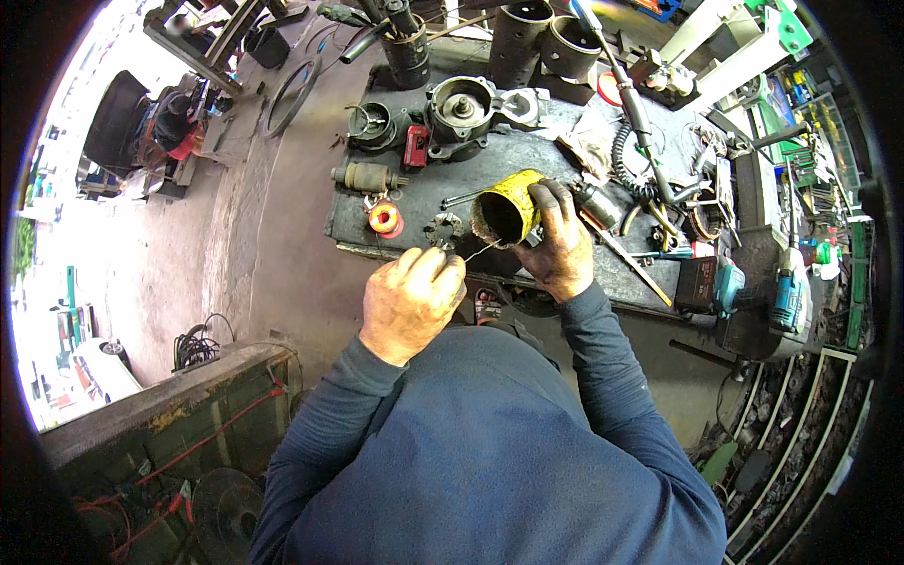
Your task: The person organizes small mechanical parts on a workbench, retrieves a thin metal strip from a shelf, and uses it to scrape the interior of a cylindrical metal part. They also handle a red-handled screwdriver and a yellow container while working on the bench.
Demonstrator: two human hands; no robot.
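My right hand [562, 247] grips a yellow cylindrical can [514, 195] from its right side, its dark open mouth tilted toward me. The can's rim looks worn and grimy. Just left of it, my left hand [411, 299] is closed in a pinch on a thin pale wire [484, 250]. That wire runs up to the lower edge of the can; whether it is fixed there I cannot tell. Beyond my left hand lie a toothed metal ring [443, 229] and a red-orange spool [384, 220].
A solenoid-like cylinder [369, 177], a small red box [415, 145] and a round metal housing [460, 105] sit on the dark workbench [433, 184]. Toward the right are a wooden stick [633, 264], a coiled black cable [625, 155] and a teal power drill [789, 297].
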